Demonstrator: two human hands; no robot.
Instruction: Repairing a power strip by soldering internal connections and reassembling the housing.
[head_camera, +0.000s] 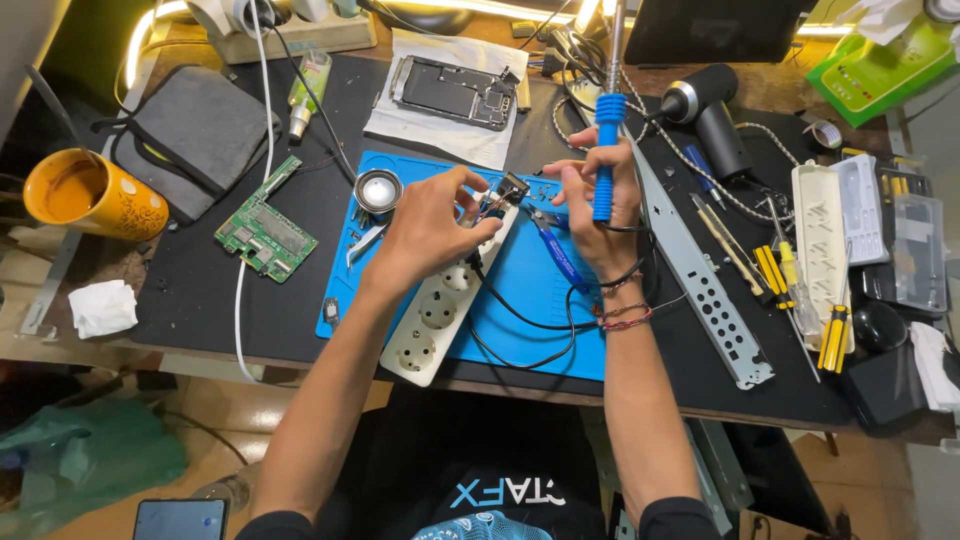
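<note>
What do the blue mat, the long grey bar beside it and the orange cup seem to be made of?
The blue mat looks like soft matte silicone or rubber, with moulded compartments along its edge. The long grey bar looks like sheet metal: thin, dull sheen, rows of punched holes. The orange cup seems glazed ceramic, glossy with pale dots, though plastic is possible.

Gripping ribbed blue rubbery iron handle (607, 150); resting on matt blue silicone mat (540, 290): glossy white plastic strip (440, 310), beside dull perforated metal bracket (700, 290).
</note>
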